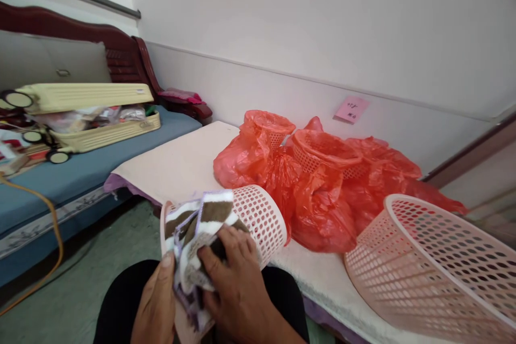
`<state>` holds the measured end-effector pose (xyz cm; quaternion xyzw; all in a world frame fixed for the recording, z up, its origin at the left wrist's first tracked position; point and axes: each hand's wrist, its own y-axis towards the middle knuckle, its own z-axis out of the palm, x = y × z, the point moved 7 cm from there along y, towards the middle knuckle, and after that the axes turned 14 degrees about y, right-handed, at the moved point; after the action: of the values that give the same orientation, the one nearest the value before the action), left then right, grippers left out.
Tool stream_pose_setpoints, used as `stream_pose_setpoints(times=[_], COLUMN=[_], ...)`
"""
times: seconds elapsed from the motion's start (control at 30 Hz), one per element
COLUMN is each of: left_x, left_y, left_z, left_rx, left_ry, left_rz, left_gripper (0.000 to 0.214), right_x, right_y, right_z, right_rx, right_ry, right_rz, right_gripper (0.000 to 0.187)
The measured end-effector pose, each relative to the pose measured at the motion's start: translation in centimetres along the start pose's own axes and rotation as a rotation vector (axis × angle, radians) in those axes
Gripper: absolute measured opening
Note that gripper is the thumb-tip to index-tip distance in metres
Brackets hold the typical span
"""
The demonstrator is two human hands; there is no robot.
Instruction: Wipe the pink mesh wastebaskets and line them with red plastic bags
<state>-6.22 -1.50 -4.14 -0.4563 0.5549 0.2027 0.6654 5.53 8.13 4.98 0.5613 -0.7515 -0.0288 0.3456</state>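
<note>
A small pink perforated basket point(262, 215) lies on its side on my lap, mouth toward me. A brown-and-white striped cloth point(201, 226) with a purple edge covers its mouth. My left hand point(155, 303) grips the cloth and basket rim from the left, fingers closed. On top of the cloth, my right hand point(237, 279) presses down with fingers curled over the fabric.
A large pink perforated basket point(435, 269) lies at the right on a cream-covered bench point(181, 161). Red plastic bags point(322, 193) holding two small baskets sit behind. An open yellow suitcase point(92, 118) rests on a blue sofa at left. An orange cable crosses the floor.
</note>
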Motion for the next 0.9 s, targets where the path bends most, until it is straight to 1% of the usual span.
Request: stream_pose_setpoints(times=[0.07,0.1,0.23,0.3,0.33,0.4,0.43,0.53,0.57,0.6,0.67,0.77,0.83,0.9], left_x=[-0.2,-0.2,-0.2,-0.2,-0.3,-0.8,-1.1,-2.2,-2.6,-2.9,-3.3,-3.6,-3.9,-4.4], left_y=[-0.6,-1.0,-1.6,-1.6,-1.7,-1.8,-1.9,-2.4,-2.6,-2.8,-3.0,-3.2,-3.4,-3.6], left_z=[1.1,1.6,2.2,2.6,2.9,3.5,3.8,4.9,5.2,5.5,5.9,5.9,6.1,6.5], left_rx=[0.056,0.064,0.024,0.037,0.056,0.087,0.096,0.123,0.131,0.146,0.161,0.112,0.106,0.133], left_ry=[-0.098,-0.129,-0.070,-0.052,-0.065,-0.124,-0.162,-0.242,-0.251,-0.257,-0.264,-0.240,-0.242,-0.265], left_rz=[-0.073,-0.100,-0.134,-0.136,-0.137,-0.143,-0.151,-0.165,-0.160,-0.148,-0.130,-0.119,-0.095,-0.076], left_gripper=[0.067,0.068,0.069,0.072,0.073,0.073,0.072,0.068,0.067,0.066,0.067,0.069,0.066,0.062], right_x=[-1.9,-3.1,-8.6,-10.9,-11.6,-12.3,-12.3,-12.0,-12.2,-12.5,-13.6,-15.3,-15.1,-13.4], right_y=[0.4,0.6,0.1,-0.7,-1.1,-1.9,-2.2,-2.5,-2.4,-2.4,-2.2,-2.1,-2.3,-2.6], right_z=[-1.7,-2.6,-6.3,-7.6,-8.0,-8.4,-8.4,-7.9,-7.9,-8.0,-8.4,-9.2,-9.7,-9.7], right_rx=[-0.066,-0.112,-0.316,-0.395,-0.422,-0.451,-0.451,-0.428,-0.432,-0.445,-0.477,-0.525,-0.597,-0.656], right_ry=[-0.039,-0.068,-0.175,-0.157,-0.125,-0.057,-0.038,-0.038,-0.035,-0.022,0.025,0.093,0.102,0.112], right_rz=[0.070,0.106,0.280,0.353,0.375,0.395,0.399,0.419,0.432,0.447,0.479,0.515,0.489,0.420], right_gripper=[0.058,0.057,0.050,0.048,0.046,0.042,0.044,0.067,0.069,0.067,0.055,0.043,0.040,0.037])
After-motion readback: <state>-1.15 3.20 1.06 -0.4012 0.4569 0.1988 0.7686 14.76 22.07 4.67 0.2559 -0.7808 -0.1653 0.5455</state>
